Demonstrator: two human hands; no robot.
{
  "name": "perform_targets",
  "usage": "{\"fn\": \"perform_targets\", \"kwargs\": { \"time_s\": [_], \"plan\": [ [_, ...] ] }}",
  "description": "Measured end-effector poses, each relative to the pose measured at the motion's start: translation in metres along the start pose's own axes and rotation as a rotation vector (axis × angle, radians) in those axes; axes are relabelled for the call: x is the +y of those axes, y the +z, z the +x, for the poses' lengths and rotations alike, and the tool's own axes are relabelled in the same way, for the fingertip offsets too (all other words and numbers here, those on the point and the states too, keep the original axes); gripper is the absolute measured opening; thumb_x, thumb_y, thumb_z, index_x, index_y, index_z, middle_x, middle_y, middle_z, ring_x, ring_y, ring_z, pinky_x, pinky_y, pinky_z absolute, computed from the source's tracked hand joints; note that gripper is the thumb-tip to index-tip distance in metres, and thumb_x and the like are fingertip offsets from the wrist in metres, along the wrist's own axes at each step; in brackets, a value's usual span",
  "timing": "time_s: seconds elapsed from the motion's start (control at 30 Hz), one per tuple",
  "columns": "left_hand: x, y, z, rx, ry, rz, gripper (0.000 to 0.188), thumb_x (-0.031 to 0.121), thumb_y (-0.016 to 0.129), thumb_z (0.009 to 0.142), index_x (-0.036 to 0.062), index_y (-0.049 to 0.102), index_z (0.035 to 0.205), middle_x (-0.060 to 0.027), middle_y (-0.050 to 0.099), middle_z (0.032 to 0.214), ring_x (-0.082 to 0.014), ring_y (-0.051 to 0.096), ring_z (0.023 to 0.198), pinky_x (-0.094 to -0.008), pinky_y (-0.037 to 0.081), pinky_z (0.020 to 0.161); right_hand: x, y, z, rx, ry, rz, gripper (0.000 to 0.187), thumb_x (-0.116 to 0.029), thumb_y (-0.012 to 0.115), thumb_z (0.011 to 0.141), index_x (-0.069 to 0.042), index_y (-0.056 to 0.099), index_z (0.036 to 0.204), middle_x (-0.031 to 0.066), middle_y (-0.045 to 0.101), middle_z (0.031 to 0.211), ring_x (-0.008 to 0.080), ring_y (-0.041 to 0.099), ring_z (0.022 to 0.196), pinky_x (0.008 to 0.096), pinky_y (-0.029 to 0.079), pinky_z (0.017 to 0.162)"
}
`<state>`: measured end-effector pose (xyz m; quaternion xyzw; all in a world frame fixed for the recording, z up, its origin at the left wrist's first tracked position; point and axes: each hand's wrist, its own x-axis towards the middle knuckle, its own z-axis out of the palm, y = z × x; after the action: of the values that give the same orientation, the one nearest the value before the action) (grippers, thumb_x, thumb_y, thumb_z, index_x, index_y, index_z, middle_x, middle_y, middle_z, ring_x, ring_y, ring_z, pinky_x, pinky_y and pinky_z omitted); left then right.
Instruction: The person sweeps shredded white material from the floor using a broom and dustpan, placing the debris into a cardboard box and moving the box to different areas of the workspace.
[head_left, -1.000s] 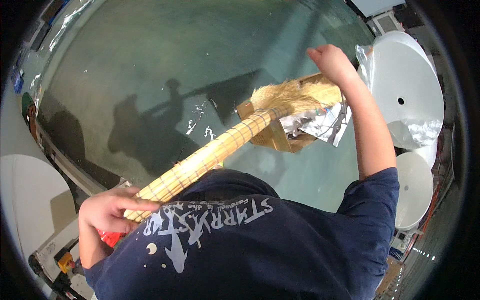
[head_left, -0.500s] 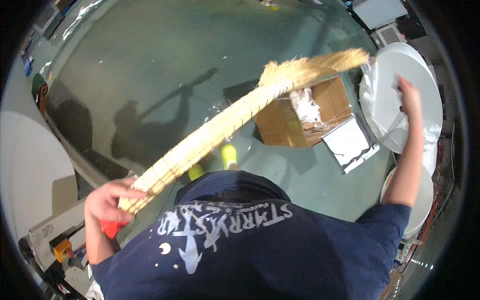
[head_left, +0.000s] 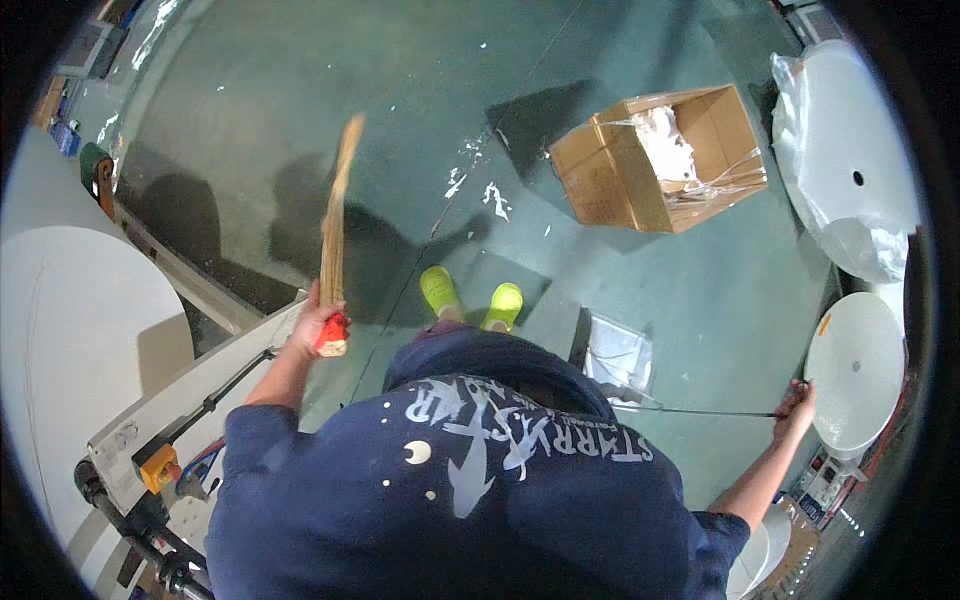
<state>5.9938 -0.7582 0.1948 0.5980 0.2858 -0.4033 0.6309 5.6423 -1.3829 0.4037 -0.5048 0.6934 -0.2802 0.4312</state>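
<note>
On the smooth green floor (head_left: 700, 300), an open brown cardboard box (head_left: 615, 180) is placed at far right, with crumpled white sheeting (head_left: 665, 143) held inside. Torn white scraps (head_left: 496, 200) are scattered to its left. Large white discs (head_left: 840, 115) are lined along the right edge; a broad white cylinder (head_left: 90, 290) is placed at left. A tan straw broom (head_left: 334, 240) is held in the left hand (head_left: 311, 325) at left; a thin dark rod (head_left: 700, 411) is held in the right hand (head_left: 795, 407) at near right.

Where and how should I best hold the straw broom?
Probably by the near end of the straw broom, at the red patch, coming from its left, where the left hand is closed around it: the broom's long, slim body stretches forward from there.
</note>
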Motion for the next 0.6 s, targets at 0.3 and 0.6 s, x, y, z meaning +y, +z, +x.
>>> {"fn": "perform_targets", "kwargs": {
  "time_s": [0.3, 0.6],
  "plan": [
    [-0.098, 0.157, 0.089, -0.051, -0.413, -0.618, 0.019, 0.013, 0.056, 0.070, 0.0074, 0.045, 0.085, -0.0070, 0.049, 0.066, -0.0226, 0.053, 0.062, -0.0314, 0.046, 0.054, 0.169, 0.128, 0.007, -0.425, 0.089, -0.275, 0.032, -0.033, 0.039, 0.084, -0.003, 0.051, 0.083, -0.0029, 0.035, 0.049, 0.0067, 0.036, 0.043, 0.0214, 0.036, 0.039],
    [-0.052, 0.171, 0.009, -0.239, -0.075, -0.517, 0.062, 0.006, 0.048, 0.070, 0.0247, 0.019, 0.122, -0.0147, 0.046, 0.090, -0.0222, 0.052, 0.065, -0.0354, 0.046, 0.043, 0.291, 0.254, 0.020, -0.661, -0.452, -0.715, 0.036, -0.033, 0.037, 0.083, -0.001, 0.055, 0.086, 0.0204, 0.056, 0.077, 0.0372, 0.053, 0.073, 0.0412, 0.041, 0.062]
  ]
}}
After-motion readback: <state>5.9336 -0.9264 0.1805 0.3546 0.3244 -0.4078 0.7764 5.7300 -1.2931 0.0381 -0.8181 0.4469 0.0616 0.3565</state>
